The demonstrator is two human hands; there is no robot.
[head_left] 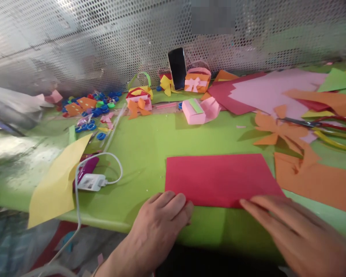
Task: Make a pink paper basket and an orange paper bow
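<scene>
Red paper (pixel 216 179) lies on the green surface (pixel 138 134), probably light, creasable (best held by its edges); the left hand (pixel 161 219) curls at its near-left corner, grip unclear; the right hand (pixel 301 231), unclenched, touches near-right.

Single head-worn cam, fwd & down, close over green tabletop (pixel 144 142), perf. panel (pixel 103 34) at back.

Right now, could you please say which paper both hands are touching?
The front red rectangle, left hand and right hand at its near edge; the yellow sheet and pink sheet lie untouched.
</scene>
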